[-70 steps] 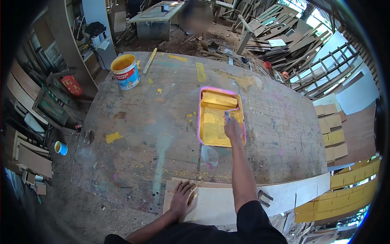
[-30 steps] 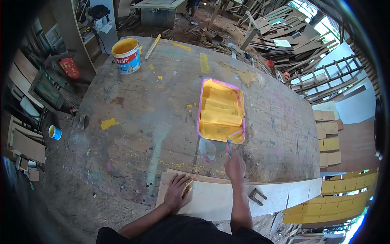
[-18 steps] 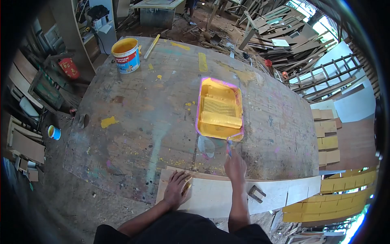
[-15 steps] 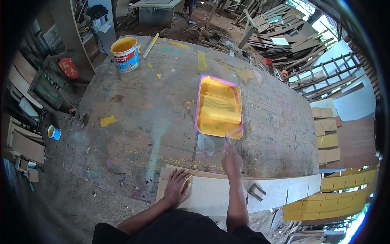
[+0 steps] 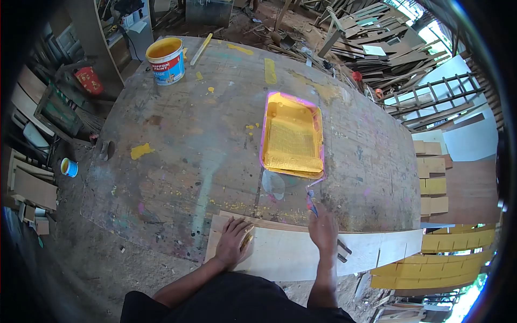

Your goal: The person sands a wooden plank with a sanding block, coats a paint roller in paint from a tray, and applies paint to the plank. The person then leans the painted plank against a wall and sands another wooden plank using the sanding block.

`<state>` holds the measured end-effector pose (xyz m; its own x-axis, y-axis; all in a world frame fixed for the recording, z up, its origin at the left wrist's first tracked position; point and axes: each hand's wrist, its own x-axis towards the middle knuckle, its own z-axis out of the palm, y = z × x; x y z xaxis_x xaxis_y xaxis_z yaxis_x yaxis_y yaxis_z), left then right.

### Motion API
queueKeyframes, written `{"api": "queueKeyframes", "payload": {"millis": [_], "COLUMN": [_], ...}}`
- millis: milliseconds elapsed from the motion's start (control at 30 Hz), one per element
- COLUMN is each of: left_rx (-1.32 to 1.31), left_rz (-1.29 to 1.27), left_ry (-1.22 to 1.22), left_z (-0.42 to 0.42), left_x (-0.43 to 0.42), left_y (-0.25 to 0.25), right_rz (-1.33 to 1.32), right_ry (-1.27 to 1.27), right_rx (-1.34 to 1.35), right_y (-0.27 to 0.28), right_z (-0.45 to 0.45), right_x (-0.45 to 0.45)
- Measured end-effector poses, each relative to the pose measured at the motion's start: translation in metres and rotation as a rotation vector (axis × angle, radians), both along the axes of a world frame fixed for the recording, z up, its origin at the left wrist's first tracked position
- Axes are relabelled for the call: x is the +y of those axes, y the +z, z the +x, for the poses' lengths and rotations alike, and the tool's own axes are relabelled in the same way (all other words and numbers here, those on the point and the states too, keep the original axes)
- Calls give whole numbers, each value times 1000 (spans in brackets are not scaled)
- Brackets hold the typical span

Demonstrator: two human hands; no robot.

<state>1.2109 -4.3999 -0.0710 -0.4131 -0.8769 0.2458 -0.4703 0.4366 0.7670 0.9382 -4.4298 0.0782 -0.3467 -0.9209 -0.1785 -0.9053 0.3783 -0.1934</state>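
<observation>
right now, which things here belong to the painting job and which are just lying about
Likely part of the job:
roller, in the right hand
paint tray
paint bucket
pale board, by the left hand

Probably just lying about:
red container
scrap wood

Moderately lit by diffuse daylight. Overexposed at the upper-right opening and lower-right gap, fringed blue at the latter. Clear at the paint tray. Bowed along the tabletop; blackened in corners.
</observation>
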Motion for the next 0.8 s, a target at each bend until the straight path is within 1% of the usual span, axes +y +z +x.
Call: {"api": "queueKeyframes", "payload": {"millis": [100, 167, 233, 267, 333, 400, 467, 500, 567, 633, 700, 733, 800], "left_rx": [-25, -38, -12, -14, -14, -11, 1, -6, -22, -4, -6, -7, -3], "left_rz": [-15, -22, -33, -39, -50, -45, -38, -37, -24, -28, -35, -37, -37], "left_ry": [-12, -30, -11, -17, 2, 9, 13, 11, 3, 12, 8, 5, 12], "left_z": [1, 0, -1, -2, -2, -1, -1, -1, 1, -1, -3, -2, -3], "left_x": [1, 1, 1, 3, 2, 1, 0, -1, 2, 1, 2, 1, 0], "left_y": [0, 1, 0, 0, 0, 1, 0, -2, 2, 6, 7, 6, 5], "right_rz": [-28, -224, -248, -254, -162, -133, -150, -149, -54, -191, -118, -121, -168], "right_ry": [-8, 41, 70, 64, 47, 74, 107, 121, 4, 78, 26, 24, 51], "right_rx": [-6, -37, -14, -16, -14, -5, 12, 20, 9, 11, 57, 52, -57], "right_y": [-34, -58, -73, -70, -63, -20, -43, -42, -41, -64, -100, -93, -66], "right_z": [3, 2, -5, -9, -15, 5, -2, 2, 18, 7, -20, -26, -27], "right_x": [-26, -57, -94, -99, -111, -79, -36, -38, -32, -67, -113, -116, -117]}}
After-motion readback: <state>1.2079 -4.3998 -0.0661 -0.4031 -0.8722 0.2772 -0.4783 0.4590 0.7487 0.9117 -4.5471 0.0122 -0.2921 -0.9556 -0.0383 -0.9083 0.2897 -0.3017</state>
